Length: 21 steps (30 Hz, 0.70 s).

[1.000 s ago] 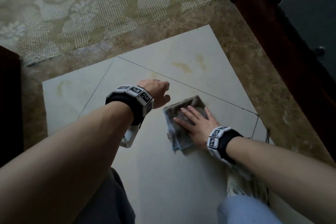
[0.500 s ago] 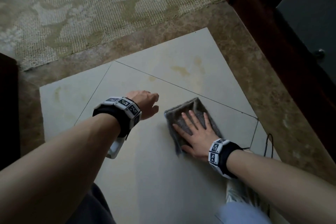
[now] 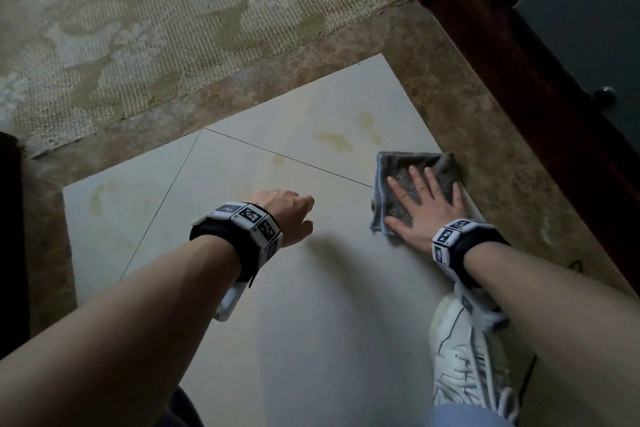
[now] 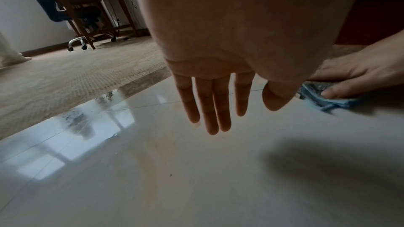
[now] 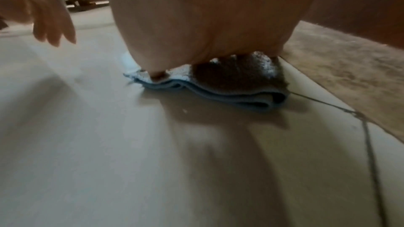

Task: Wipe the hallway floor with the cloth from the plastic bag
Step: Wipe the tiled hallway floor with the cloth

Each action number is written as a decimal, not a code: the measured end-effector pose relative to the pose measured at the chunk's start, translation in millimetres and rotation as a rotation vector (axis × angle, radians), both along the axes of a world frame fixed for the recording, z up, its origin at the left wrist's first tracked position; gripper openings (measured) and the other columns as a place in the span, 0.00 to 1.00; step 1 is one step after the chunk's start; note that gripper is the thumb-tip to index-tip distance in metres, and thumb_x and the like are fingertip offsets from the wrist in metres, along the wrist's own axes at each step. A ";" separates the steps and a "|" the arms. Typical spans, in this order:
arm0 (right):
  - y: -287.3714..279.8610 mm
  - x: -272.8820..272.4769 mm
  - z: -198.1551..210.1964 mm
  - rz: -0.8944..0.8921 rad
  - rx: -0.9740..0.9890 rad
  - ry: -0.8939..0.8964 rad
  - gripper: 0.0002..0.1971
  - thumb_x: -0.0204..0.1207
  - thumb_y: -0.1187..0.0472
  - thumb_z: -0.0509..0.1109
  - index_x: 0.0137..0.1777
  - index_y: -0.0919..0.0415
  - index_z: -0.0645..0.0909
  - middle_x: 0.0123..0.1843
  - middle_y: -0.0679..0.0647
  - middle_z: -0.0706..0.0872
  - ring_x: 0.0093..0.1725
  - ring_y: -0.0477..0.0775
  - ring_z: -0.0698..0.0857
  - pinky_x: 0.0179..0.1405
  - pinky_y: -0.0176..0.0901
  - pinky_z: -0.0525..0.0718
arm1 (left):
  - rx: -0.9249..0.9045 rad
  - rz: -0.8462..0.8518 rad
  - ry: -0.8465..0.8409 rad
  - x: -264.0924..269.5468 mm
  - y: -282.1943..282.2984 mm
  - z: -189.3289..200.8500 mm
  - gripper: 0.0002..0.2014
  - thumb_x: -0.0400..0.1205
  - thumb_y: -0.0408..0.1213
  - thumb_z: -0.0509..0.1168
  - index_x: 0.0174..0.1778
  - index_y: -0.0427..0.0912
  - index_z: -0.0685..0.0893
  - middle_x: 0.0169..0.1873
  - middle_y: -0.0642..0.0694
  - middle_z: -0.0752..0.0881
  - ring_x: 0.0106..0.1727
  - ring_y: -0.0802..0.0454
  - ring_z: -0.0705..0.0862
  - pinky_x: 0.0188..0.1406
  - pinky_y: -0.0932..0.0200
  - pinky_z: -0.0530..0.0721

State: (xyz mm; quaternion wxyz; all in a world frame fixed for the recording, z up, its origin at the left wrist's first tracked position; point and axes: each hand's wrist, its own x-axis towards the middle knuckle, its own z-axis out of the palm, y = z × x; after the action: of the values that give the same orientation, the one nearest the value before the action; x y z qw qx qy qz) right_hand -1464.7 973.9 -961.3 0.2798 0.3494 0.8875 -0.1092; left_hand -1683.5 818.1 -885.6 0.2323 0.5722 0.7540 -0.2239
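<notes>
Cloth (image 3: 412,180): grey pile on top, blue edging, folded in layers. Lies flat on the pale floor tile (image 3: 311,305), at its right edge, touching the brown stone border (image 3: 502,191). A second ago it lay near the middle of the tile, just right of the left hand; it has since travelled right and away from the person, across the grout line. Judged: a wiping stroke in progress, swept out to the tile's edge.

Stains (image 3: 332,140): yellowish marks on the far tile, just left of the cloth, apart from it. Judged: not yet wiped; likely the next pass.

Right hand (image 3: 424,204): flat on the cloth, fingers straight and spread, palm pressing down. Nothing pinched. The right wrist view shows the heel of the hand bearing on the folded layers (image 5: 218,92).

Left hand (image 3: 287,215): holds nothing, hangs above the tile without touching it; its shadow falls below. Fingers (image 4: 210,110) straight, close together, relaxed. It has stayed roughly mid-tile while the cloth moved off, so the two hands are now well apart.

Surroundings: patterned rug (image 3: 156,28) beyond the border; dark wood frame (image 3: 519,80) to the right; white shoe (image 3: 464,357) near the right wrist.
</notes>
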 end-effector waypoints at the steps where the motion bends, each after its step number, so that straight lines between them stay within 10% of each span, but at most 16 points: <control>1: -5.3 -5.9 0.2 -0.035 -0.002 0.004 0.39 0.78 0.27 0.43 0.81 0.35 0.26 0.85 0.50 0.24 0.84 0.57 0.28 0.80 0.74 0.37 | -0.008 -0.001 0.004 -1.1 -0.5 0.3 0.20 0.84 0.53 0.56 0.67 0.49 0.77 0.61 0.45 0.85 0.60 0.41 0.84 0.48 0.54 0.76; 9: -86.6 -17.2 11.4 0.302 -0.088 0.025 0.41 0.82 0.35 0.52 0.84 0.43 0.29 0.84 0.61 0.24 0.80 0.66 0.23 0.75 0.82 0.34 | 0.014 0.022 0.015 -8.6 -12.5 9.2 0.19 0.84 0.53 0.57 0.67 0.49 0.77 0.60 0.44 0.85 0.60 0.40 0.84 0.50 0.53 0.78; 14: -75.5 -9.6 5.3 0.579 -0.149 0.032 0.42 0.77 0.29 0.53 0.84 0.35 0.32 0.83 0.52 0.25 0.80 0.58 0.23 0.77 0.76 0.33 | -0.001 0.021 0.016 -11.6 -18.7 7.4 0.19 0.83 0.53 0.57 0.66 0.48 0.77 0.59 0.44 0.85 0.59 0.40 0.84 0.47 0.54 0.77; 21: 21.6 -24.2 14.2 0.161 -0.068 -0.080 0.42 0.76 0.25 0.49 0.81 0.31 0.27 0.85 0.48 0.25 0.85 0.57 0.30 0.82 0.70 0.43 | 0.017 0.090 -0.013 -14.8 -10.7 7.8 0.20 0.84 0.53 0.57 0.70 0.50 0.75 0.60 0.44 0.85 0.60 0.40 0.83 0.49 0.54 0.77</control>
State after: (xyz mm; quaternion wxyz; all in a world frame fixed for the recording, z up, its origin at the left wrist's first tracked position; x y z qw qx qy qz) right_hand -1488.8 995.5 -947.0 0.3348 0.2712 0.8966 -0.1022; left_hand -1698.3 807.4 -877.8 0.2422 0.5412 0.7793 -0.2029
